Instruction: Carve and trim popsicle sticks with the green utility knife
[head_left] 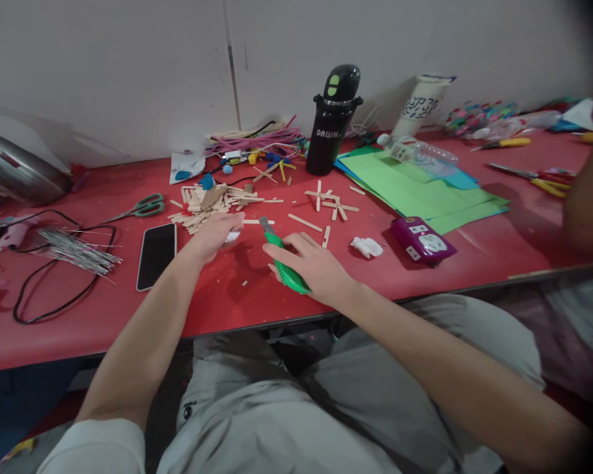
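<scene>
In my right hand [321,270] is a green utility knife [289,270], its blade out and pointing away from me and slightly left. My left hand [216,238] is closed, palm down, just left of the blade, and a bit of white wad [232,236] like tissue shows under its fingers. A craft stick [257,222] lies between my left fingertips and the blade tip; whether the hand touches it I cannot tell. Beyond the left hand is a pile of craft sticks [212,201]. Several sticks joined in star shapes [333,203] stand to the right.
A phone [157,257], scissors [145,205] and thin metal wires [82,250] lie left. A black bottle [326,138] stands at the back. On the right are green paper sheets [425,191], a purple socket box [422,242] and another person's arm [588,191].
</scene>
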Tool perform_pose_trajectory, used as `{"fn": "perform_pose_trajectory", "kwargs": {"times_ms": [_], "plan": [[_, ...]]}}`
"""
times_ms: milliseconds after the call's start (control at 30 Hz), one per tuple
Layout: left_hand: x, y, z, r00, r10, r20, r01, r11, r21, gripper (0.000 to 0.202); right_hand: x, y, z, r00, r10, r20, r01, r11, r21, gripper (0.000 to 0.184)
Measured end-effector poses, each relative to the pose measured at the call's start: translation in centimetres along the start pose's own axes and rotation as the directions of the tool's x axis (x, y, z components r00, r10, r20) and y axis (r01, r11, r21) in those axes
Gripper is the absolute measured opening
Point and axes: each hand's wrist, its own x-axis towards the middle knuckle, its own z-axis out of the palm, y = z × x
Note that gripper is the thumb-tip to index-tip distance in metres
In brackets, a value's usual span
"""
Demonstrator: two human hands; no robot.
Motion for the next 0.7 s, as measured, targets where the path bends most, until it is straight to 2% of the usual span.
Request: {"fn": "perform_pose_trajectory", "kwargs": {"times_ms": [167, 500, 600, 700], "plan": [[0.2, -0.3, 0.0, 1.000, 0.012, 0.027, -0.013, 0.998, 0.057, 0.038, 0.3, -0.4, 0.0, 0.996, -0.041, -0.076, 0.045, 0.998, 0.053, 0.032], [0.0, -0.2, 0.3, 0.999, 0.033, 0.030, -0.035, 0.996, 0.085, 0.038, 0.0, -0.4, 0.2, 0.999, -0.039, 0.021, 0.039, 0.999, -0.009, 0.039], [0.1, -0.2, -0.1, 0.999, 0.036, 0.005, -0.036, 0.998, 0.045, 0.041, -0.1, 0.2, 0.0, 0.998, 0.011, 0.068, -0.008, 0.999, -0.039, 0.044], [0.2, -0.1, -0.6, 0.998, 0.050, -0.032, -0.051, 0.999, -0.010, 0.041, -0.3, 1.2, -0.1, 0.994, 0.084, 0.068, -0.085, 0.996, 0.009, 0.044]]}}
